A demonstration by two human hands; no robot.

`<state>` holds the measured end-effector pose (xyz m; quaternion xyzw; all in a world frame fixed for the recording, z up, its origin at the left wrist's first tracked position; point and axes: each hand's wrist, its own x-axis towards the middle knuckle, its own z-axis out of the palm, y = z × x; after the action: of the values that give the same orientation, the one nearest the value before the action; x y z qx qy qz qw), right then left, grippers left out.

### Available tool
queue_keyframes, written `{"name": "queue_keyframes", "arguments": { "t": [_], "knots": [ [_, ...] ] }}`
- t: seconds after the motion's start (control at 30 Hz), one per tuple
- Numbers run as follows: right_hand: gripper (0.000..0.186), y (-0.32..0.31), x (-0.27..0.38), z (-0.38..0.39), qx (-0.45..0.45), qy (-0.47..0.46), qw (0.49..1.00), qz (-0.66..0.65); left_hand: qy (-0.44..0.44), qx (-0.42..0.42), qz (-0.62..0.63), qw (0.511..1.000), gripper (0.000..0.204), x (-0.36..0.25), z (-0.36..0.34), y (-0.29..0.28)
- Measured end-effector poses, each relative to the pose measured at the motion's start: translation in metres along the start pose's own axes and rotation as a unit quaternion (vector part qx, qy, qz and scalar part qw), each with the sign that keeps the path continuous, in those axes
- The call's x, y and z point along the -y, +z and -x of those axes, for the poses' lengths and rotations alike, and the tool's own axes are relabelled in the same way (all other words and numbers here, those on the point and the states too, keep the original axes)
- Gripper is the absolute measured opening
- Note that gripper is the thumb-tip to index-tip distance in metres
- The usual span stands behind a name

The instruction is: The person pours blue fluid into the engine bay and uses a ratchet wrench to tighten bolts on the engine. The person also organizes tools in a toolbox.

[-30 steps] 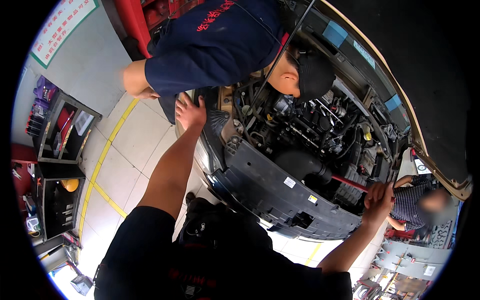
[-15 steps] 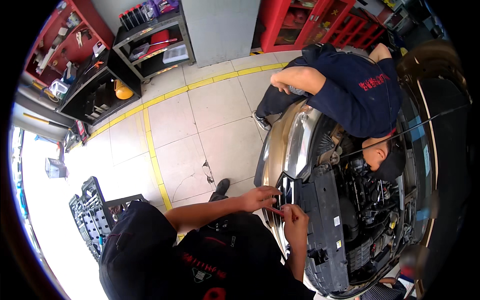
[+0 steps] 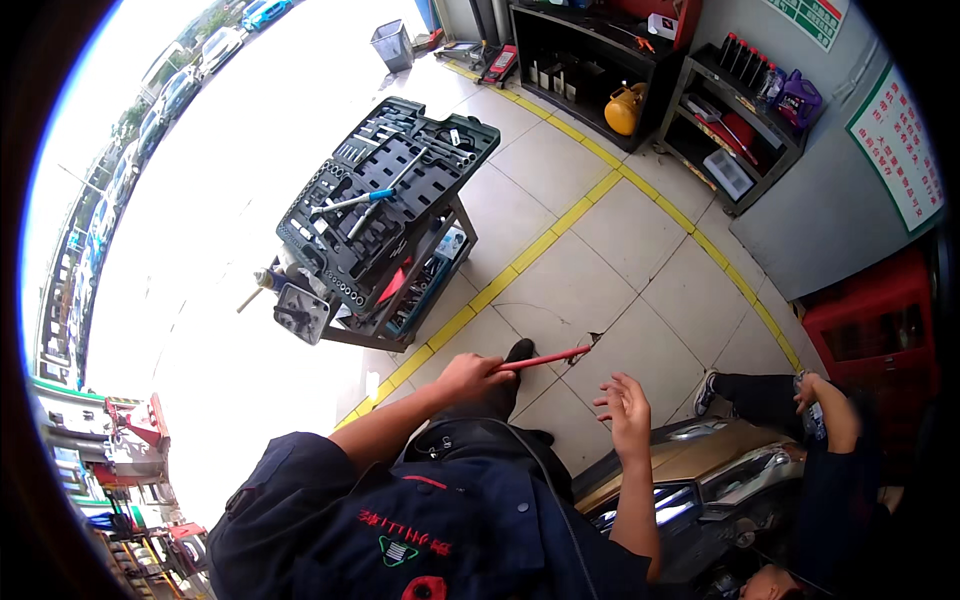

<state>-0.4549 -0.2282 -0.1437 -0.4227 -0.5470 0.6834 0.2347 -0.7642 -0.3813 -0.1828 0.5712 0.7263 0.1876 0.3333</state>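
Note:
My left hand (image 3: pixel 470 378) is closed around one end of a slim red rod-like tool (image 3: pixel 548 359), which points off to the right in front of me; its exact kind is not clear. Apart from the rod, my right hand (image 3: pixel 627 414) is raised with its fingers loosely spread and nothing in it. Below and right of that hand lies the front end of a gold car (image 3: pixel 653 468). Ahead to the left, an open black tool case (image 3: pixel 405 200) full of sockets and ratchets rests on top of a cart (image 3: pixel 458 215).
At the right, a co-worker (image 3: pixel 835 490) leans over the car. A small tray (image 3: pixel 302 312) hangs at the cart's near side. Black shelving (image 3: pixel 650 75), a bottle rack (image 3: pixel 735 125) and a red cabinet (image 3: pixel 870 325) line the far side. Yellow lines (image 3: pixel 520 262) cross the tiled floor.
My view has swung left from the engine bay toward the tool cart. The right hand has let go of the red rod; the left hand keeps it.

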Motion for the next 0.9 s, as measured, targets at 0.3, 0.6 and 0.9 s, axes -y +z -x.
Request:
{"name": "queue_keyframes", "arguments": {
  "t": [0.3,0.6,0.9],
  "knots": [
    [0.044,0.080,-0.185,-0.053,0.041,0.153,0.923,0.350,-0.251,-0.460,0.159,0.837,0.046,0.230,0.056,-0.107],
    [0.043,0.150,-0.240,-0.048,0.022,0.282,0.877,0.389,-0.399,-0.508,0.295,0.704,0.044,0.352,0.023,-0.211],
    [0.042,0.204,-0.243,-0.049,-0.010,0.282,0.907,0.314,-0.397,-0.337,-0.055,0.852,0.043,0.340,0.020,-0.276]
  ]
}}
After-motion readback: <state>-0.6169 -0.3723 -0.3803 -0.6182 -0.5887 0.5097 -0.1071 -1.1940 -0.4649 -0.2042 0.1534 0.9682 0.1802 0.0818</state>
